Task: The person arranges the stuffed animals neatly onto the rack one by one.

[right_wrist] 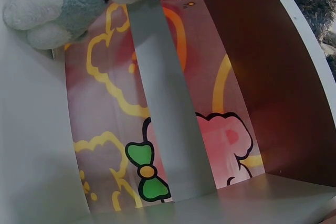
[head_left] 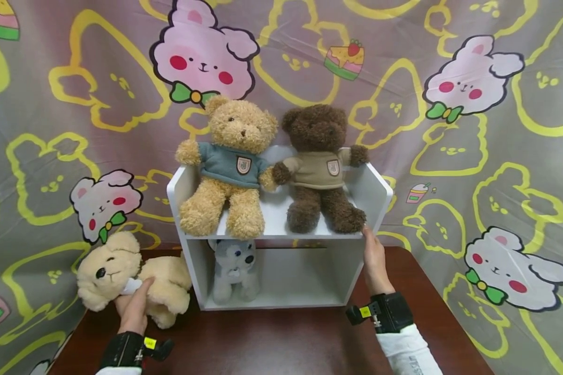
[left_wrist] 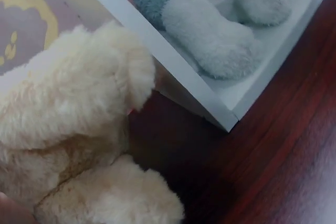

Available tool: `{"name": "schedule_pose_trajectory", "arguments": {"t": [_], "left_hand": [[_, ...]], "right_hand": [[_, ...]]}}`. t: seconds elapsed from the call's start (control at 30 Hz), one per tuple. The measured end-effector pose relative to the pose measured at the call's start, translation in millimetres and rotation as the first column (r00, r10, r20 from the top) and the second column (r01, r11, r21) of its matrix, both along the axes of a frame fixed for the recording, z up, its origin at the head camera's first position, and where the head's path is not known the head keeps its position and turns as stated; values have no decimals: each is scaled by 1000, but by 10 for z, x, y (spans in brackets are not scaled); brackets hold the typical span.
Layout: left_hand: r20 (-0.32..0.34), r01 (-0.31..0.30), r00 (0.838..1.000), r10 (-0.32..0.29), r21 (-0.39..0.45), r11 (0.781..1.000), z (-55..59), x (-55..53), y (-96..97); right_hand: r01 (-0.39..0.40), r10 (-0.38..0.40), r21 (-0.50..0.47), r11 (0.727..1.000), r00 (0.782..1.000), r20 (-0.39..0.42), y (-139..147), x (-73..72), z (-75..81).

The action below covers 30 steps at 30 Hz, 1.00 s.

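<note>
A cream plush dog [head_left: 164,278] is in my left hand [head_left: 133,310], held under its neck with the thumb against its chest. It is left of the white shelf [head_left: 281,304], its hind end close to the side panel; its fur [left_wrist: 79,87] fills the left of the left wrist view. My right hand [head_left: 375,260] touches the front edge of the shelf's right panel, fingers pointing up, just below a dark brown teddy bear's foot. That brown bear [head_left: 320,205] sits on the top level beside a tan teddy bear [head_left: 232,166] in a blue sweater.
A grey and white plush husky [head_left: 235,268] sits at the left of the lower compartment; its body [right_wrist: 79,3] also appears in the right wrist view. The shelf stands on a dark reddish wooden table [head_left: 262,344]. Behind hangs a patterned curtain [head_left: 305,67].
</note>
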<state>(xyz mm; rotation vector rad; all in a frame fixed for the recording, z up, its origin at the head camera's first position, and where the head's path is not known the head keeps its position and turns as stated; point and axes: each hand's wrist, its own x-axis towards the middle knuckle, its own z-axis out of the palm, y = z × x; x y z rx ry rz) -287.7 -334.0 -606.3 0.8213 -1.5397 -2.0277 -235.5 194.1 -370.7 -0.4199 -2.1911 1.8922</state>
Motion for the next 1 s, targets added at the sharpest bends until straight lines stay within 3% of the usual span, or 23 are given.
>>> {"name": "schedule_pose_trajectory", "arguments": {"t": [0.07, 0.27, 0.37, 0.47, 0.6, 0.83, 1.0], "left_hand": [[-9, 1, 1000, -1, -74, 997, 74, 34, 6], [121, 47, 992, -19, -233, 971, 728, 391, 271], [194, 87, 981, -23, -332, 939, 1006, 549, 382], [222, 128, 974, -32, -435, 891, 1173, 668, 433], [209, 146, 977, -37, -535, 832, 1244, 743, 441], [161, 151, 985, -58, -664, 732, 1274, 872, 444], [125, 156, 988, -95, -718, 678, 1262, 962, 449]], "right_hand": [[-3, 3, -1, 1000, 1000, -1, 0, -2, 1], [-12, 12, -9, 1000, 1000, 5, 3, -2, 3], [-15, 15, -15, 1000, 1000, 6, 9, 1, 4], [-20, 20, -14, 1000, 1000, 3, 10, 3, 5], [-23, 23, -11, 1000, 1000, -3, 12, -3, 3], [-15, 15, -4, 1000, 1000, 9, 16, 6, 3], [-17, 17, -13, 1000, 1000, 1, 10, 1, 3]]}}
